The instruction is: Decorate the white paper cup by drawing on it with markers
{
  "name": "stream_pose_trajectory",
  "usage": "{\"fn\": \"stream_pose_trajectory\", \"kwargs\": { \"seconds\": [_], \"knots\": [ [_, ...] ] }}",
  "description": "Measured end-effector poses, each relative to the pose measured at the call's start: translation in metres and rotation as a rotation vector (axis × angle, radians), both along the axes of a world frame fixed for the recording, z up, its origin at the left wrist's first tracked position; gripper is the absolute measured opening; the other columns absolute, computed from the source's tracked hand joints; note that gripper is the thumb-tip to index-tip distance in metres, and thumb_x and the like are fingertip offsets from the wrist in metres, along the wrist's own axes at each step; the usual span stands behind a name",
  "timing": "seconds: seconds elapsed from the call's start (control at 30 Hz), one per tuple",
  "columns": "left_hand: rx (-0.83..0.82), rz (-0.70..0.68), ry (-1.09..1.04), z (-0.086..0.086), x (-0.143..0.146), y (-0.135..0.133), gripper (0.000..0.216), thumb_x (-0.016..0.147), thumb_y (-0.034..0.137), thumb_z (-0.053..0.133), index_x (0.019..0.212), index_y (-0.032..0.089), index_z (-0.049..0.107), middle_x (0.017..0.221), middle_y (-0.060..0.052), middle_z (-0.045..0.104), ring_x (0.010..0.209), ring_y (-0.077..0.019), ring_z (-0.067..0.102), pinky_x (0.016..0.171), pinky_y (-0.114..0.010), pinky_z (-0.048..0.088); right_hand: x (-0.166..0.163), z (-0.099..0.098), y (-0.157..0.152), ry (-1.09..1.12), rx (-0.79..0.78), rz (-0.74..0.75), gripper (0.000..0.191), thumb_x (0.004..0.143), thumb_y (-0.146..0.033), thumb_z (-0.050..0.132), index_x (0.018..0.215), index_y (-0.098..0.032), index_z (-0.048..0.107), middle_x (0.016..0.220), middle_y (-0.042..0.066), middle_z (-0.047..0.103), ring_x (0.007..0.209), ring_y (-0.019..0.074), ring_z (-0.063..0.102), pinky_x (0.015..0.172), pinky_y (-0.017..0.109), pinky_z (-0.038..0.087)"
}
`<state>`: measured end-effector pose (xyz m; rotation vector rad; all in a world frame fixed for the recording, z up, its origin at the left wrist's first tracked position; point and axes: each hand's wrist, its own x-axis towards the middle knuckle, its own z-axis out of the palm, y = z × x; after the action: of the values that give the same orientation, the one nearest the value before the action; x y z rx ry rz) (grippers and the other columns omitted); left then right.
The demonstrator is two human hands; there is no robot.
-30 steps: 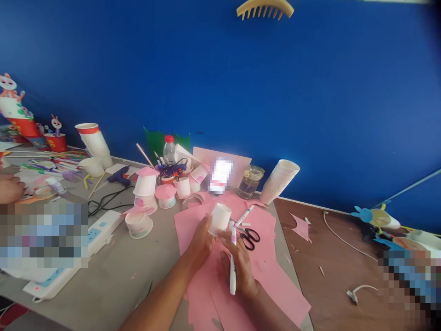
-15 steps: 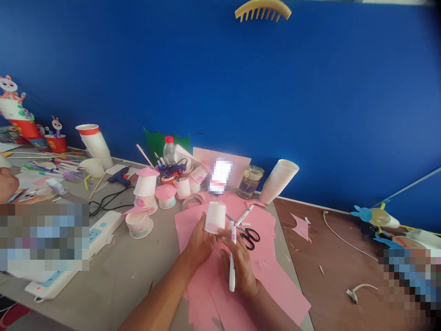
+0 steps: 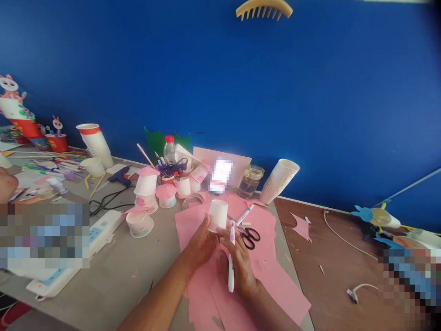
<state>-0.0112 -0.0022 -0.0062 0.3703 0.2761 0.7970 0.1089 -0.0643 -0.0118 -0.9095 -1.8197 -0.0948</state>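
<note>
A white paper cup (image 3: 218, 213), upside down with a pink pattern near its rim, is held in my left hand (image 3: 204, 241). My right hand (image 3: 239, 264) has a white marker (image 3: 231, 271) with a purplish tip held between its fingers, and its fingertips touch the lower edge of the cup. Beneath both hands lie overlapping sheets of pink paper (image 3: 272, 280). Black-handled scissors (image 3: 251, 238) rest on the paper just right of my right hand. Another white marker (image 3: 245, 214) lies beyond them.
A leaning stack of white cups (image 3: 280, 181), a glass jar (image 3: 250, 181) and a bright phone (image 3: 220, 174) stand at the back. Decorated cups (image 3: 146, 186), a blue glue gun (image 3: 120, 175) and a white power strip (image 3: 98, 232) are on the left. Another person's hand (image 3: 7, 184) is at far left.
The cup has turned slightly and stands a little more upright in my left hand. The marker in my right hand has shifted slightly. Surrounding things look unmoved.
</note>
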Motion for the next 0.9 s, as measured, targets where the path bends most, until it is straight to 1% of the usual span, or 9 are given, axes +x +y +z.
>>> {"fn": "stream_pose_trajectory", "kwargs": {
  "seconds": [0.1, 0.2, 0.3, 0.43, 0.57, 0.73, 0.8, 0.9],
  "knots": [
    [-0.015, 0.029, 0.015, -0.003, 0.000, 0.001, 0.064, 0.086, 0.065, 0.051, 0.106, 0.006, 0.066, 0.089, -0.015, 0.072, 0.089, -0.0258, 0.068, 0.086, -0.035, 0.051, -0.001, 0.002, 0.000, 0.002, 0.005, 0.013, 0.044, 0.092, -0.008, 0.044, 0.132, -0.024, 0.047, 0.122, 0.012, 0.066, 0.114, 0.0251, 0.064, 0.096, 0.050, 0.052],
    [-0.084, 0.059, 0.026, -0.006, 0.000, 0.003, 0.064, 0.086, 0.066, 0.050, 0.105, 0.007, 0.067, 0.087, -0.014, 0.072, 0.083, -0.0237, 0.069, 0.083, -0.034, 0.052, -0.003, 0.001, 0.001, 0.003, 0.030, 0.029, 0.042, 0.092, -0.009, 0.046, 0.131, -0.024, 0.049, 0.123, 0.011, 0.066, 0.114, 0.0252, 0.064, 0.099, 0.052, 0.051],
    [-0.143, 0.078, 0.040, -0.008, 0.000, 0.005, 0.064, 0.084, 0.068, 0.052, 0.103, 0.009, 0.067, 0.084, -0.012, 0.072, 0.079, -0.0235, 0.069, 0.081, -0.035, 0.053, -0.004, -0.001, 0.001, 0.004, 0.047, 0.030, 0.042, 0.090, -0.008, 0.047, 0.130, -0.024, 0.049, 0.125, 0.012, 0.065, 0.116, 0.0259, 0.063, 0.098, 0.051, 0.052],
    [-0.111, 0.111, 0.064, -0.007, -0.001, 0.006, 0.063, 0.084, 0.069, 0.050, 0.095, 0.009, 0.069, 0.079, -0.012, 0.072, 0.076, -0.0242, 0.069, 0.079, -0.036, 0.053, -0.003, -0.005, 0.001, 0.019, 0.034, 0.022, 0.046, 0.089, -0.004, 0.046, 0.131, -0.023, 0.047, 0.127, 0.012, 0.064, 0.118, 0.0263, 0.060, 0.095, 0.051, 0.053],
    [-0.074, 0.107, 0.093, -0.004, -0.001, 0.005, 0.067, 0.084, 0.071, 0.046, 0.088, 0.009, 0.070, 0.073, -0.013, 0.071, 0.076, -0.0265, 0.069, 0.075, -0.036, 0.053, -0.002, -0.004, 0.001, 0.032, 0.024, 0.022, 0.048, 0.088, -0.003, 0.047, 0.131, -0.023, 0.046, 0.124, 0.011, 0.065, 0.117, 0.0248, 0.061, 0.097, 0.050, 0.052],
    [-0.140, 0.178, 0.122, 0.003, 0.001, 0.005, 0.060, 0.084, 0.069, 0.050, 0.081, 0.012, 0.069, 0.068, -0.010, 0.071, 0.064, -0.0219, 0.066, 0.068, -0.033, 0.052, -0.001, -0.005, 0.002, 0.010, 0.012, 0.031, 0.046, 0.087, -0.006, 0.048, 0.130, -0.022, 0.048, 0.124, 0.012, 0.065, 0.116, 0.0257, 0.062, 0.093, 0.047, 0.054],
    [-0.144, 0.189, 0.131, 0.005, 0.001, 0.005, 0.058, 0.084, 0.068, 0.051, 0.080, 0.012, 0.069, 0.066, -0.009, 0.071, 0.061, -0.0209, 0.066, 0.068, -0.033, 0.052, -0.001, -0.006, 0.002, 0.011, 0.019, 0.014, 0.046, 0.088, -0.006, 0.048, 0.130, -0.023, 0.048, 0.125, 0.011, 0.065, 0.114, 0.0254, 0.064, 0.092, 0.046, 0.055],
    [-0.125, 0.181, 0.116, 0.005, 0.001, 0.003, 0.058, 0.086, 0.066, 0.050, 0.085, 0.011, 0.070, 0.066, -0.009, 0.071, 0.064, -0.0216, 0.067, 0.070, -0.033, 0.052, -0.001, -0.008, 0.002, 0.024, 0.031, -0.016, 0.048, 0.089, -0.006, 0.048, 0.133, -0.023, 0.044, 0.127, 0.012, 0.064, 0.116, 0.0248, 0.063, 0.093, 0.046, 0.055]
  ]
}}
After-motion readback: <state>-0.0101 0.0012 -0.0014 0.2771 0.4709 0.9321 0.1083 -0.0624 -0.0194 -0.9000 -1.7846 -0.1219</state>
